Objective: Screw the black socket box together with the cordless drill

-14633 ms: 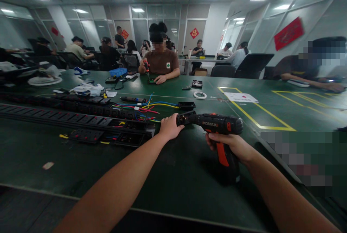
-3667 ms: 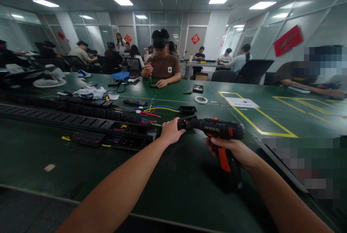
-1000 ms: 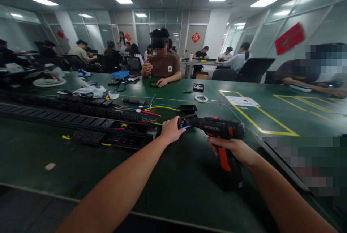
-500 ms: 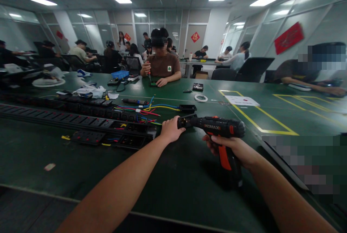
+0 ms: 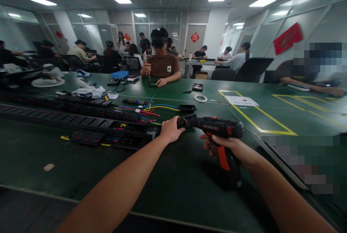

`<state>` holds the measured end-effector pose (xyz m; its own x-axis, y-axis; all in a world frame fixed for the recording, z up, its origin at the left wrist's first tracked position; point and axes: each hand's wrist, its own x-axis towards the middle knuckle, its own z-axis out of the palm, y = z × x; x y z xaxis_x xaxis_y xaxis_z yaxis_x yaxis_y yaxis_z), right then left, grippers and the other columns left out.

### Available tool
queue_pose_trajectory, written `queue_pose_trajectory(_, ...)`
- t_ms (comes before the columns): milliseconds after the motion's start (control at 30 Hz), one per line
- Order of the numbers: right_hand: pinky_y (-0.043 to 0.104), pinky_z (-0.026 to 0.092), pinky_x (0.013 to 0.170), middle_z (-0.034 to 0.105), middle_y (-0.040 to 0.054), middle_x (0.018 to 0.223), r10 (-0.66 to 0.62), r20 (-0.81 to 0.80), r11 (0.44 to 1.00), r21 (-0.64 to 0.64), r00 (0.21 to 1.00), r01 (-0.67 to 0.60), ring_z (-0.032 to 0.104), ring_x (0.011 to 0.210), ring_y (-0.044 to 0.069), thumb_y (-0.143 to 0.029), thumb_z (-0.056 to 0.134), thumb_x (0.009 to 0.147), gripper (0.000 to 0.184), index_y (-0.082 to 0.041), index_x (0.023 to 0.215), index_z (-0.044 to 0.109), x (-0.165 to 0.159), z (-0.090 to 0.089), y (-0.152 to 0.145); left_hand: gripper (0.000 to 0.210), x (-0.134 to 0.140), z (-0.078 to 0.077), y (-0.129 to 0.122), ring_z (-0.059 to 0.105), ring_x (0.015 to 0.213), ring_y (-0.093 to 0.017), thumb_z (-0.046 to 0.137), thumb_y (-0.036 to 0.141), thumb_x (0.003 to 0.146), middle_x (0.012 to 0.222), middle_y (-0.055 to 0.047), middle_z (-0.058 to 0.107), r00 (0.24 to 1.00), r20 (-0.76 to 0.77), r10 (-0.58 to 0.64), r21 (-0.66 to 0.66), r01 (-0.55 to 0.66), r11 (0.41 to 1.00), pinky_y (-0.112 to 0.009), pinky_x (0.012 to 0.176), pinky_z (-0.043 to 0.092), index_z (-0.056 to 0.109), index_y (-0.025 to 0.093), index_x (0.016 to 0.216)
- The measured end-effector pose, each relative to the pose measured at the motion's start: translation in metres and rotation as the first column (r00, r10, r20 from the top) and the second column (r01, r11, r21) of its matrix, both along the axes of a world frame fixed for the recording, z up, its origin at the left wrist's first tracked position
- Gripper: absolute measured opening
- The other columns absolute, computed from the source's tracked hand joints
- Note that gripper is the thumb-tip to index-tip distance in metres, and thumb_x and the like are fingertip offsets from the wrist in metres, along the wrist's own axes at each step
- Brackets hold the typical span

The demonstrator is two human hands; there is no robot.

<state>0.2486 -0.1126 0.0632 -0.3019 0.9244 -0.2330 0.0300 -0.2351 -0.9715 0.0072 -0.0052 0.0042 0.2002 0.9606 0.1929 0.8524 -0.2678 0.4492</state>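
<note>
My right hand [image 5: 227,148] is wrapped round the grip of a black and orange cordless drill [image 5: 221,126], which lies nearly level with its nose to the left. That nose reaches a small black plastic housing [image 5: 184,122], where the exact contact is too dark to make out. From the left side, my left hand [image 5: 171,130] grips this housing with closed fingers. Left of it lie long black power strips [image 5: 67,117] and a shorter black socket piece [image 5: 88,138]. Blue, yellow and red wires [image 5: 151,108] run to another open black box [image 5: 187,108] just behind my hands.
Across the green table [image 5: 168,182] a co-worker [image 5: 160,64] holds a screwdriver over a small part. A blue basket [image 5: 120,74], a white cable coil [image 5: 200,98], a paper sheet [image 5: 241,100] and a dark hand tool [image 5: 134,101] lie around. Another person [image 5: 295,72] sits at the right.
The drill and my right hand have shifted very slightly left, and the drill's rear has dipped a little. My left hand stays on the black housing.
</note>
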Motion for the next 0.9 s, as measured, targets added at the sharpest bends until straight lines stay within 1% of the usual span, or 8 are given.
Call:
queue_pose_trajectory(133, 0.033, 0.052, 0.063, 0.074, 0.0087, 0.09, 0.019, 0.01, 1.0, -0.022, 1.0, -0.019, 0.068, 0.073, 0.02, -0.061, 0.085, 0.077, 0.059, -0.016, 0.115, 0.077, 0.0008, -0.0008, 0.0006, 0.056, -0.0005, -0.0012, 0.0006, 0.064, 0.125, -0.034, 0.07, 0.049, 0.091, 0.134, -0.01, 0.071, 1.0, 0.008, -0.01, 0.018, 0.01, 1.0, -0.045, 0.105, 0.044, 0.054, 0.025, 0.139)
queue_pose_trajectory(333, 0.035, 0.053, 0.066, 0.076, 0.0101, 0.089, 0.028, 0.03, 0.999, -0.042, 0.999, -0.027, 0.069, 0.071, 0.022, -0.067, 0.084, 0.074, 0.068, -0.015, 0.116, 0.076, 0.0036, -0.0026, 0.0036, 0.056, -0.0005, -0.0024, 0.0009, 0.064, 0.125, -0.034, 0.07, 0.049, 0.091, 0.133, -0.011, 0.071, 1.0, 0.003, -0.01, 0.011, 0.01, 1.0, -0.046, 0.104, 0.045, 0.053, 0.025, 0.139)
queue_pose_trajectory(433, 0.035, 0.053, 0.067, 0.076, 0.0101, 0.088, 0.034, 0.036, 0.998, -0.05, 0.999, -0.032, 0.069, 0.072, 0.022, -0.067, 0.084, 0.074, 0.065, -0.014, 0.112, 0.078, 0.0041, -0.0026, 0.0043, 0.056, -0.0007, -0.0028, 0.0012, 0.064, 0.125, -0.034, 0.071, 0.049, 0.091, 0.132, -0.011, 0.071, 1.0, 0.004, -0.008, 0.015, 0.008, 1.0, -0.046, 0.104, 0.045, 0.053, 0.025, 0.139)
queue_pose_trajectory(567, 0.034, 0.052, 0.067, 0.076, 0.0105, 0.084, 0.052, 0.066, 0.999, -0.009, 0.996, -0.051, 0.069, 0.071, 0.022, -0.069, 0.083, 0.074, 0.061, -0.013, 0.1, 0.08, 0.002, -0.001, 0.0038, 0.056, -0.0013, -0.0029, 0.0014, 0.064, 0.125, -0.034, 0.07, 0.049, 0.091, 0.133, -0.01, 0.071, 1.0, 0.005, -0.009, 0.018, 0.009, 1.0, -0.045, 0.105, 0.045, 0.053, 0.025, 0.139)
queue_pose_trajectory(667, 0.035, 0.052, 0.068, 0.076, 0.0101, 0.083, 0.058, 0.068, 0.998, 0.013, 0.996, -0.059, 0.069, 0.071, 0.022, -0.069, 0.083, 0.074, 0.058, -0.014, 0.091, 0.079, 0.0001, 0.0, 0.0032, 0.056, -0.0011, -0.0025, 0.0011, 0.064, 0.125, -0.033, 0.07, 0.049, 0.092, 0.133, -0.011, 0.071, 1.0, -0.001, -0.007, 0.014, 0.007, 1.0, -0.045, 0.104, 0.045, 0.054, 0.025, 0.139)
queue_pose_trajectory(767, 0.036, 0.052, 0.07, 0.077, 0.0092, 0.085, 0.059, 0.072, 0.998, 0.034, 0.996, -0.062, 0.069, 0.072, 0.022, -0.067, 0.084, 0.074, 0.054, -0.016, 0.088, 0.077, -0.001, 0.0002, 0.0031, 0.056, -0.0006, -0.0028, 0.0011, 0.065, 0.123, -0.033, 0.07, 0.049, 0.091, 0.133, -0.011, 0.071, 1.0, -0.007, -0.008, 0.015, 0.008, 1.0, -0.045, 0.104, 0.045, 0.054, 0.025, 0.14)
queue_pose_trajectory(900, 0.035, 0.052, 0.069, 0.075, 0.0075, 0.083, 0.041, 0.078, 0.997, 0.057, 0.996, -0.045, 0.068, 0.072, 0.022, -0.065, 0.086, 0.072, 0.052, -0.016, 0.087, 0.075, -0.0011, -0.0015, 0.0043, 0.057, -0.0004, -0.0048, 0.0025, 0.066, 0.123, -0.034, 0.072, 0.049, 0.09, 0.131, -0.01, 0.072, 1.0, -0.001, -0.009, 0.028, 0.009, 1.0, -0.045, 0.103, 0.045, 0.054, 0.025, 0.139)
